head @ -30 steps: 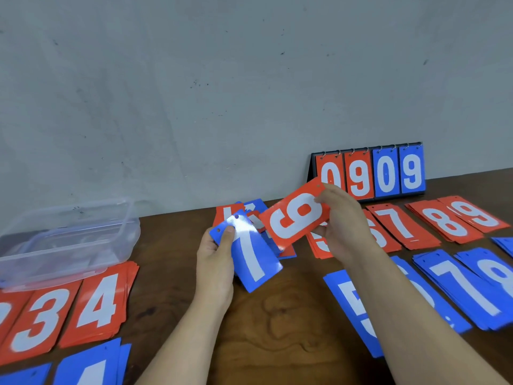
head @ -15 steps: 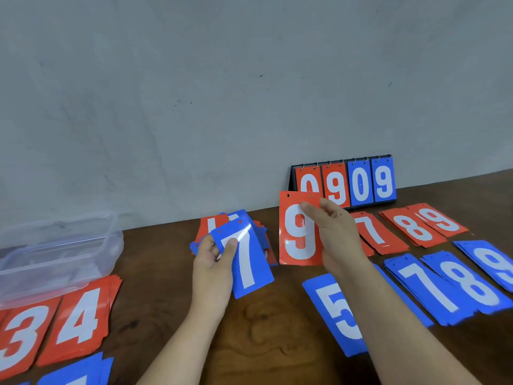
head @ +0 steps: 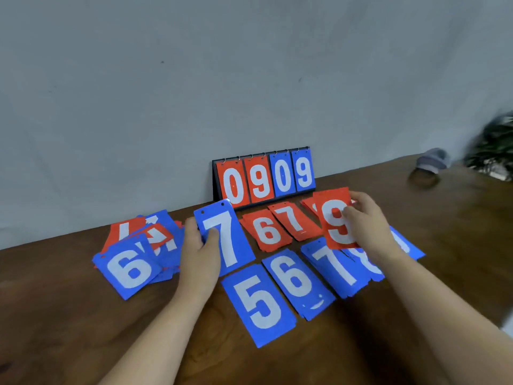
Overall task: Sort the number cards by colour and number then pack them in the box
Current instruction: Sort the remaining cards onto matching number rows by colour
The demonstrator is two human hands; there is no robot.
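Note:
My left hand (head: 199, 250) grips a blue 7 card (head: 225, 237) by its left edge, held above the table. My right hand (head: 366, 223) holds a red 9 card (head: 334, 218) over the red piles at the right. Sorted piles lie below: red 6 (head: 268, 230), red 7 (head: 293, 220), blue 5 (head: 259, 301), blue 6 (head: 298, 282), blue 7 (head: 337, 266) and a blue 8 partly under my right arm. An unsorted heap with a blue 6 (head: 127, 268) on top lies at the left. The box is out of view.
A flip scoreboard (head: 263, 176) reading 0909 stands against the grey wall. A grey object (head: 431, 161) and a dark blurred plant (head: 494, 148) sit at the far right of the brown wooden table (head: 69, 329).
My right hand has carried the red 9 rightward to the red piles. The view has swung right, so the plastic box and the red 3 and 4 piles have left the frame.

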